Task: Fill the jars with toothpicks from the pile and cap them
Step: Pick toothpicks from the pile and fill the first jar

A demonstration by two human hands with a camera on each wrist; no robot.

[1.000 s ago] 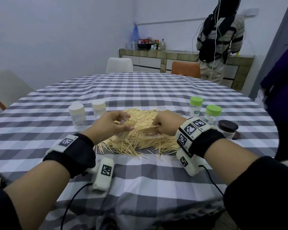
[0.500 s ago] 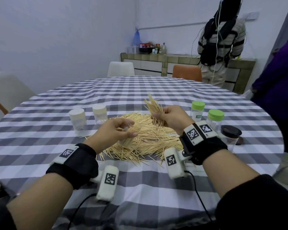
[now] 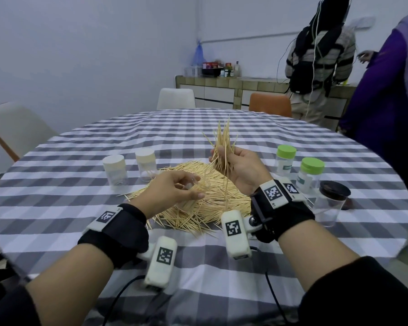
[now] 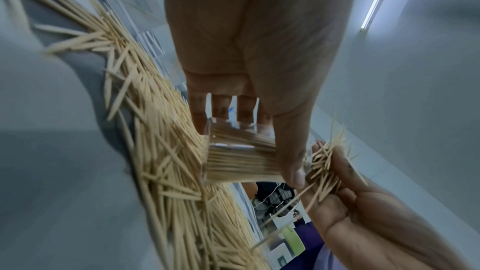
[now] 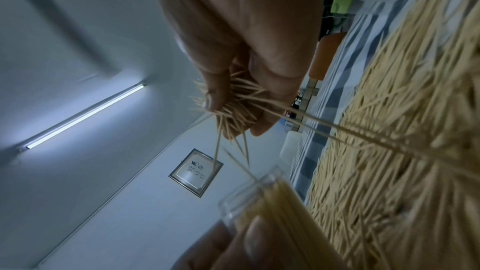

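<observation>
The left hand (image 3: 172, 192) grips an open jar (image 4: 240, 156) of toothpicks over the pile (image 3: 205, 203); at its 1 o'clock the right hand (image 3: 239, 169) clutches a bundle (image 3: 223, 147); green-capped jars' (image 3: 286, 158) labels are unreadable

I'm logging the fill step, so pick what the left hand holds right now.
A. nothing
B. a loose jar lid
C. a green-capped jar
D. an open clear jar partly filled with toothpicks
D: the left hand grips an uncapped clear jar with toothpicks packed inside it, held over the pile, while the right hand holds a loose bunch of toothpicks.
</observation>
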